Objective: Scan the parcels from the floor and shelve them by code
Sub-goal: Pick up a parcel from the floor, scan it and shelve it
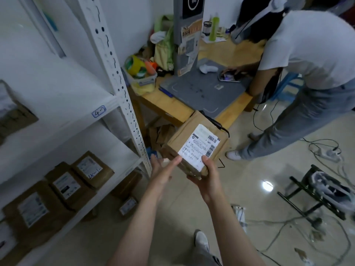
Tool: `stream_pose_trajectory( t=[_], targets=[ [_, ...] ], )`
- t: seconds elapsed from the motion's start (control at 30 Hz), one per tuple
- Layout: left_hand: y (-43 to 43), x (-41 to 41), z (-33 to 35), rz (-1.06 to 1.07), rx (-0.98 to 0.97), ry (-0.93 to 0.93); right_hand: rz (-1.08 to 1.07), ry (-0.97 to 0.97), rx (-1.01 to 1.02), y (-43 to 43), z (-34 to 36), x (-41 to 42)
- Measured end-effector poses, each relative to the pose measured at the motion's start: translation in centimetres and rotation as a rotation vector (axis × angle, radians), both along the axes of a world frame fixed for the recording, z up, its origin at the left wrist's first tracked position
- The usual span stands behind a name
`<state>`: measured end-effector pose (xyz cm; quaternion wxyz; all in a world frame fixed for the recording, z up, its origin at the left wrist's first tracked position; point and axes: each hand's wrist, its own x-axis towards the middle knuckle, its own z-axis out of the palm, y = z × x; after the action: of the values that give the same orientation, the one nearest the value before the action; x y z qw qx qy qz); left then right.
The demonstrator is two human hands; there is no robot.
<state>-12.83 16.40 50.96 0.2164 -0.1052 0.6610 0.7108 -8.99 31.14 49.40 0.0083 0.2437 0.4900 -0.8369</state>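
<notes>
Though it is brown, the parcel (178,140) carries a white barcoded label (199,148).

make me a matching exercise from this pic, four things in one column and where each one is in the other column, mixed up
Things
1. brown cardboard parcel with a white label
2. tall green plastic bottle
3. white handheld scanner
4. yellow-green roll of tape

Places
a. in the clear plastic tub
b. lying on the grey mat
c. gripped by the right hand
d. standing at the back of the wooden desk

Pairs: 1-c, 2-d, 3-b, 4-a
</notes>
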Motion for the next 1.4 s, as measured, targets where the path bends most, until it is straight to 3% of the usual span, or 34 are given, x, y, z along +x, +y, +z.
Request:
stream_pose_trajectory(
  t=[0.3,0.57,0.73,0.83,0.93,1.13,1.4],
  targets=[
    [7.4,-4.0,2.1,0.188,0.251,0.035,0.204,0.086,0.048,11.4,2.9,-5.1],
    [8.4,-8.6,3.4,-0.006,0.125,0.033,0.313,0.129,0.015,14.6,4.3,-9.6],
    [7.9,-13.1,3.4,0.101,0.08,0.021,0.189,0.029,0.043,13.7,3.2,-13.9],
    [7.0,-15.8,2.8,0.169,0.068,-0.015,0.076,-0.128,0.236,13.2,1.9,-17.3],
    [5.8,-18.3,2.3,0.213,0.048,-0.03,-0.022,-0.308,0.603,13.7,-0.6,-21.1],
    [3.5,-21.8,1.3,0.325,0.02,-0.036,0.243,-0.508,1.207,14.2,-5.1,-26.6],
    [2.1,-22.0,0.6,0.414,0.046,-0.01,0.552,-0.606,1.402,15.0,-8.2,-29.2]
  ],
)
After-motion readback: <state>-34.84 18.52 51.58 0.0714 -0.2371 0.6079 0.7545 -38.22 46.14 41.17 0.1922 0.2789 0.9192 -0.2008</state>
